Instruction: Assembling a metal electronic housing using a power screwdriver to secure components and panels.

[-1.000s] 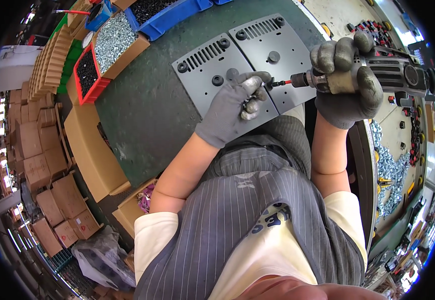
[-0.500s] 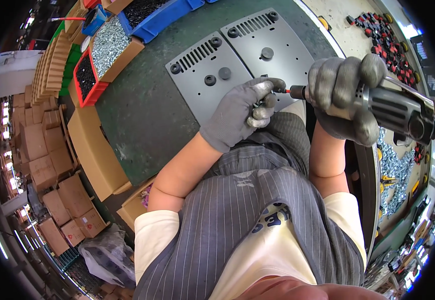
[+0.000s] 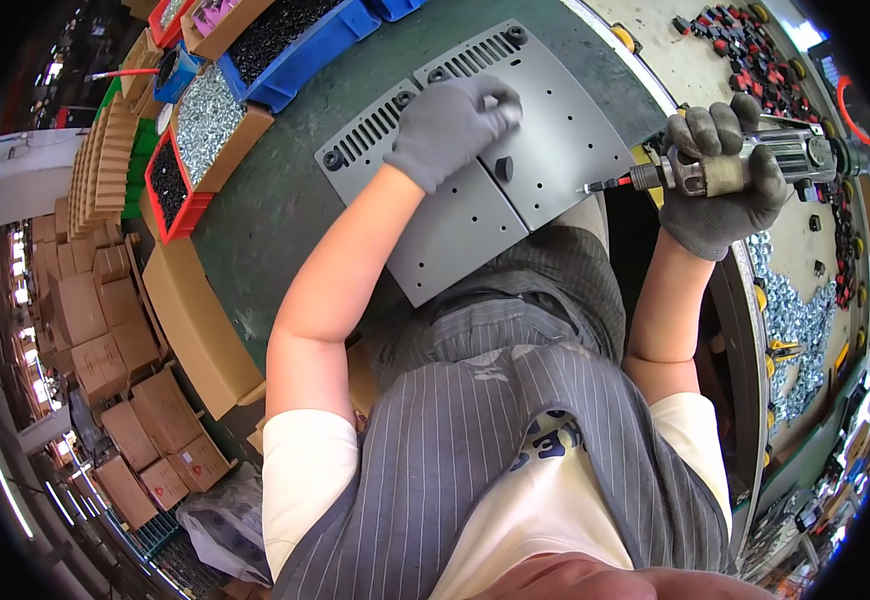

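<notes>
Two grey metal plates with vent slots lie side by side on the green table: the left plate (image 3: 455, 225) and the right plate (image 3: 570, 130). My left hand (image 3: 450, 125), in a grey glove, rests across the seam between them, its fingertips on the right plate. A small black foot (image 3: 502, 168) sits on the right plate just below that hand. My right hand (image 3: 720, 180), also gloved, grips a power screwdriver (image 3: 785, 155) held level, its red-collared bit (image 3: 610, 184) pointing left at the right plate's edge.
Bins line the table's far left: a blue bin (image 3: 295, 40) of black parts, a cardboard tray (image 3: 210, 120) of silver screws, a red bin (image 3: 167, 185) of black parts. Cardboard boxes (image 3: 105, 330) are stacked on the floor at left. Loose screws (image 3: 790, 320) and red-black parts (image 3: 735, 40) lie at right.
My left hand has moved from near the bit tip up onto the plates. The screwdriver has drawn back to the right, away from the plates.
</notes>
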A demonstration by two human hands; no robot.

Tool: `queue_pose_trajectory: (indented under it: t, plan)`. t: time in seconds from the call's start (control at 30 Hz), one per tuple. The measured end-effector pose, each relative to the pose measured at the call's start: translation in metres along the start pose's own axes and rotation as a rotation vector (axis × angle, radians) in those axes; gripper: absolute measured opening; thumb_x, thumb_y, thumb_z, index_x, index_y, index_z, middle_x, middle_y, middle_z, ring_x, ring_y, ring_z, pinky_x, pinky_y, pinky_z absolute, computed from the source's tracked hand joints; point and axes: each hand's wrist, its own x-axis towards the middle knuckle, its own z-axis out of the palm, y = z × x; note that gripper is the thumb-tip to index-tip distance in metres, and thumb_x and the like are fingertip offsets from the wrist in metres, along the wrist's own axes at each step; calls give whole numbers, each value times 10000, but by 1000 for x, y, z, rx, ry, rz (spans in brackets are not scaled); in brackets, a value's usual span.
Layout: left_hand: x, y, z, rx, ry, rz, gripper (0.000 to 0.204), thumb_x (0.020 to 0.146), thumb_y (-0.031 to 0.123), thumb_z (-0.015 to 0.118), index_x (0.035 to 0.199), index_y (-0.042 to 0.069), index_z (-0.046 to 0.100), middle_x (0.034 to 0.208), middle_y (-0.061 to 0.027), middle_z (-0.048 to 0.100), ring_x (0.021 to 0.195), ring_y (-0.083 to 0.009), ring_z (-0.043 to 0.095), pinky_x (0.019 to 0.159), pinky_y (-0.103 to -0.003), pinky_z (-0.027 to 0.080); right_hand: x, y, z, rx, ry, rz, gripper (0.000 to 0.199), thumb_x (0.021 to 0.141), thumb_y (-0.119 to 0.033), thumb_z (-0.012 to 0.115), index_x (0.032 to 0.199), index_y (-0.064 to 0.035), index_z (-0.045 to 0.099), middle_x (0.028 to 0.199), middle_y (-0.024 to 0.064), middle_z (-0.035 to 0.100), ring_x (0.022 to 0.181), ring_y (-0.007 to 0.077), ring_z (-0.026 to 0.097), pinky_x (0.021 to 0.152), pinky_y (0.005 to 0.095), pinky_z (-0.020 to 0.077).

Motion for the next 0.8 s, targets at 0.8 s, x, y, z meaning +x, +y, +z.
queue_pose_trajectory:
  t: [0.8]
  plan:
    - [16,64,74,-18,-137,338,309,816,385,613,994,134,645,888,-81,652,863,-263,622,710,-376,490,17,3,-18,-790,23,-21,395,768,-84,546,1141,33,488,826,131,560,764,230,570,723,371,479]
